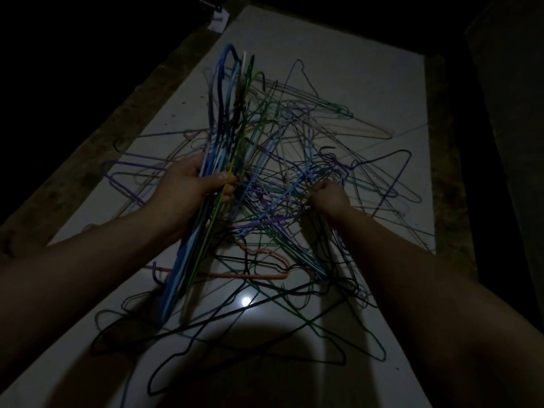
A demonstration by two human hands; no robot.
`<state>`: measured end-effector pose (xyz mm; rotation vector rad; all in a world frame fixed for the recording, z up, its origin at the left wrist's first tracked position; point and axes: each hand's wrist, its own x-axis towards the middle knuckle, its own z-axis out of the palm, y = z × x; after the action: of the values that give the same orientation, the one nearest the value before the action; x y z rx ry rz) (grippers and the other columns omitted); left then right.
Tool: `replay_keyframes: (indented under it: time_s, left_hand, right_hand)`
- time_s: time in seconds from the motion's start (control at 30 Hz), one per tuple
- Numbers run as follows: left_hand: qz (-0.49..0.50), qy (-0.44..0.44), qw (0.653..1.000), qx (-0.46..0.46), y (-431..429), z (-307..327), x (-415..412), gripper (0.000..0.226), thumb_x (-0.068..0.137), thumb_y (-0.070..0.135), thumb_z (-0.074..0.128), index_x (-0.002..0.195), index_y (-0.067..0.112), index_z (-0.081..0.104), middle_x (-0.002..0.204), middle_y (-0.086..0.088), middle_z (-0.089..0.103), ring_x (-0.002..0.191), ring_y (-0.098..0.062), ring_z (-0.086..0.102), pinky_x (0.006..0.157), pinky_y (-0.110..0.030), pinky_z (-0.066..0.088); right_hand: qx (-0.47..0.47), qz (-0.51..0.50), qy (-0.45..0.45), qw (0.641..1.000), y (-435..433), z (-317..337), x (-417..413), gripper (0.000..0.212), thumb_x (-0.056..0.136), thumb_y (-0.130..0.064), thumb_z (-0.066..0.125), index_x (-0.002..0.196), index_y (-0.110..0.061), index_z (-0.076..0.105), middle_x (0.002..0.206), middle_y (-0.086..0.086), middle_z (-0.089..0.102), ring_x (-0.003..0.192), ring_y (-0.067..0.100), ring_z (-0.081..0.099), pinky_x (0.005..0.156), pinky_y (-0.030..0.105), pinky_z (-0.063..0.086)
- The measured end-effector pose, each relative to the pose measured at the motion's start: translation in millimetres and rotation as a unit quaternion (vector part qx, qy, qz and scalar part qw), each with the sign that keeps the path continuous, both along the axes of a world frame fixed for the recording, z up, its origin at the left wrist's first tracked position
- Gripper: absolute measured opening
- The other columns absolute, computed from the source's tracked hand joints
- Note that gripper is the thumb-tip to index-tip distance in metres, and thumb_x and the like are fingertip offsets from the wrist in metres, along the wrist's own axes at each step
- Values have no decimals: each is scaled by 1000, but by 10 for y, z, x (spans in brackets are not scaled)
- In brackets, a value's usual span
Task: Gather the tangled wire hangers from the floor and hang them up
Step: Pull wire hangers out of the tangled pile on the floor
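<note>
Wire hangers of many colours lie tangled in a heap on the pale floor, in the middle of the frame. The left hand has its fingers closed around a bundle of gathered hangers, held upright left of centre. The right hand curls its fingers around wires inside the heap.

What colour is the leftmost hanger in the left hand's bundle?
Blue hanger; the head view shows it best.
</note>
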<state>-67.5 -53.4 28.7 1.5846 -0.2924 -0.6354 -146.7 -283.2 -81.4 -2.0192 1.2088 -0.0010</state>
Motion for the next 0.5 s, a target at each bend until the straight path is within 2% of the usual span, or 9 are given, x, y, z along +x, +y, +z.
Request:
replay_keyframes:
  time_s: [0.07,0.17,0.27,0.4,0.47,0.5]
  left_hand:
    - [4,5,1000,2,-5,-9,2,22,91,-2,50,85,16,60,75,-3,66,54,-3,63,52,-15,50]
    - [2,6,1000,2,-20,-21,-5,23,92,-2,50,85,18,59,76,-3,65,55,-3,63,53,-15,51]
    - [0,7,1000,0,-39,-26,-17,24,91,-2,51,84,19,60,73,-1,66,56,-4,63,54,-15,52]
    - [-11,1,1000,2,-50,-19,-25,24,91,0,50,85,21,59,79,-4,65,58,-4,64,56,-16,53]
    - [-9,0,1000,6,-53,-23,-23,23,91,1,51,85,21,59,78,-2,66,59,-4,64,58,-17,54]
    - [-7,2,1000,7,-55,-27,-23,22,91,0,51,85,20,60,76,-1,67,58,-5,64,57,-17,54]
  right_hand:
    - [-11,-2,-8,1000,-12,9,-26,23,88,-17,64,73,-16,47,88,11,57,85,27,57,76,36,48]
    - [-15,-2,-28,999,-44,-23,-55,14,87,-16,64,88,-15,50,90,8,57,86,26,58,76,36,48]
    - [8,-4,-30,1000,-69,-7,-68,16,85,-12,66,81,-15,51,85,8,58,82,26,58,76,37,50]
    - [174,-42,-48,983,-124,15,-52,22,90,4,56,71,-8,50,73,12,55,65,21,57,60,31,56]
    - [267,-91,-95,955,-100,41,-47,13,93,6,48,85,-1,55,78,12,56,63,17,56,53,25,55]
    - [317,-120,-127,932,-69,61,-47,15,94,7,44,104,1,54,83,11,56,62,14,55,48,20,52]
